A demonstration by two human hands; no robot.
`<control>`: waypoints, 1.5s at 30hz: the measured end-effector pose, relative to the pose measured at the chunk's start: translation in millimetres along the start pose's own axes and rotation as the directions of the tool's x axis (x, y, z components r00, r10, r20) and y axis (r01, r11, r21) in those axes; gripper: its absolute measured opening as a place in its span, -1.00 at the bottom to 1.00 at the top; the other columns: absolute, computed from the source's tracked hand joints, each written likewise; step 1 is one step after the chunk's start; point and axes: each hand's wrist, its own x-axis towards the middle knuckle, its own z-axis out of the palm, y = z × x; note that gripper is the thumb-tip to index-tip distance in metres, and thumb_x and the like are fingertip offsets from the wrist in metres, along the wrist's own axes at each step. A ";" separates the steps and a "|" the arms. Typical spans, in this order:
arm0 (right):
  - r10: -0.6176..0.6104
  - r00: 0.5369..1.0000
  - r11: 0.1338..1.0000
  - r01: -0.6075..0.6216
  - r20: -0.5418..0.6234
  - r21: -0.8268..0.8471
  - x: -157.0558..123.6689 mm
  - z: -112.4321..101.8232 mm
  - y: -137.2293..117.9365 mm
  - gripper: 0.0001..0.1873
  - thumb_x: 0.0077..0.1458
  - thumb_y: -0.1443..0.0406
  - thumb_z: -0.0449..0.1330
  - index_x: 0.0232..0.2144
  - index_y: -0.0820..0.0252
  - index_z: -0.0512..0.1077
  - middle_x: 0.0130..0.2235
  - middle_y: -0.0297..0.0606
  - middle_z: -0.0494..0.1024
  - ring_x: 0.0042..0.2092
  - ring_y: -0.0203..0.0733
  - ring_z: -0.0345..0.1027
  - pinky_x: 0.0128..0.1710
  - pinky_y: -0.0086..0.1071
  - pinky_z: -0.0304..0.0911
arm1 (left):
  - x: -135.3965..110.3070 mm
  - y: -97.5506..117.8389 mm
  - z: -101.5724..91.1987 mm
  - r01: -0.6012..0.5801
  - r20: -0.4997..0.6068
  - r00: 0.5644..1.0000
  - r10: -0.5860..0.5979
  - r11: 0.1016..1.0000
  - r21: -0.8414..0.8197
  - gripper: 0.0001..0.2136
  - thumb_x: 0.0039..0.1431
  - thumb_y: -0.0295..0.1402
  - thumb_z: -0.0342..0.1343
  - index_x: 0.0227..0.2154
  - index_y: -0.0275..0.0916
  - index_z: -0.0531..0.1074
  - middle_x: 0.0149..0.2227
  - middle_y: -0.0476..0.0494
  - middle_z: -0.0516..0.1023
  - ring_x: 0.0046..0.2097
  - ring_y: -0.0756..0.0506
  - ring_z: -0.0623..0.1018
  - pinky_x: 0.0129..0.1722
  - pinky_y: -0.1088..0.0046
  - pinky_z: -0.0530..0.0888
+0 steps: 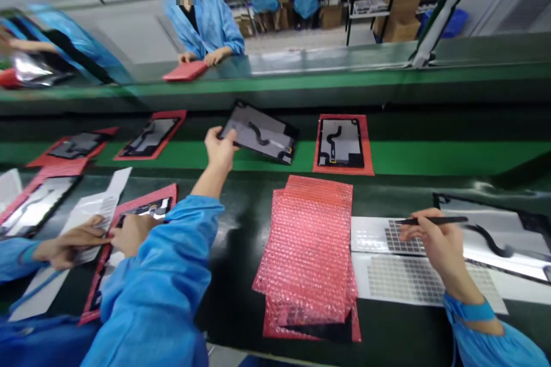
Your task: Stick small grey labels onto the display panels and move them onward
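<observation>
Reaching forward, the left hand (219, 149) pinches a corner of the dark panel (260, 133), tilted, long axis left-right, left of the red-tray panel (341, 143). Right of the bubble-wrap stack (310, 252), the right hand (433, 241) pinches tweezers (434, 221) pointing left over the sticker sheet (379, 235).

No readable text, labels, brands or numbers anywhere; print on white sheets too blurred.
</observation>
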 end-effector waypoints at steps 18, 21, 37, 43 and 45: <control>0.194 0.965 0.915 -0.113 0.176 -0.387 17.0 -25.6 0.3 -0.37 0.00 -0.25 0.43 -0.32 0.16 0.46 -0.51 -0.18 0.65 -0.45 -0.04 0.63 -0.48 -0.30 0.52 | -142.9 -47.7 40.6 -0.022 0.686 0.709 -0.162 0.968 0.250 -0.47 0.08 -0.07 0.33 0.03 -0.23 0.39 -0.66 0.18 0.26 -0.65 -0.01 0.26 -0.61 0.54 0.12; 0.210 0.961 0.910 -0.124 0.182 -0.395 17.8 -26.2 -0.1 -0.38 0.02 -0.24 0.43 -0.32 0.17 0.46 -0.50 -0.16 0.66 -0.45 -0.06 0.63 -0.47 -0.30 0.53 | -141.4 -47.0 32.8 -0.329 0.589 0.806 -0.054 0.787 0.521 -0.38 0.14 -0.05 0.32 0.18 -0.24 0.36 -0.61 0.08 0.38 -0.53 -0.13 0.42 -0.50 0.47 0.24; 0.261 0.943 0.886 -0.150 0.205 -0.439 20.1 -23.0 -8.8 -0.44 0.08 -0.21 0.40 -0.31 0.13 0.47 -0.55 -0.23 0.62 -0.41 -0.03 0.64 -0.38 -0.24 0.58 | -280.7 -58.5 47.1 -0.961 0.998 0.005 0.069 0.275 -0.015 -0.57 0.48 -0.26 0.03 0.26 -0.43 0.36 -0.41 -0.14 0.60 -0.41 -0.22 0.64 -0.39 0.23 0.55; 0.270 0.952 0.908 -0.202 0.146 -0.367 21.1 -21.7 -15.0 -0.44 0.03 -0.20 0.44 -0.37 0.13 0.48 -0.48 -0.19 0.67 -0.49 -0.06 0.60 -0.49 -0.24 0.56 | -274.6 -60.2 43.2 -0.903 0.999 0.014 0.051 0.429 -0.009 -0.50 0.45 -0.11 0.13 0.23 -0.40 0.37 -0.21 -0.22 0.64 -0.24 -0.23 0.67 -0.23 0.22 0.61; 0.270 0.953 0.915 -0.209 0.139 -0.345 19.0 -19.0 -19.5 -0.46 0.02 -0.19 0.46 -0.38 0.11 0.49 -0.50 -0.22 0.67 -0.50 -0.04 0.61 -0.48 -0.22 0.59 | -273.0 -57.8 39.7 -0.876 0.996 0.025 0.083 0.483 -0.018 -0.48 0.41 -0.05 0.16 0.20 -0.38 0.39 -0.17 -0.23 0.62 -0.20 -0.23 0.66 -0.16 0.21 0.62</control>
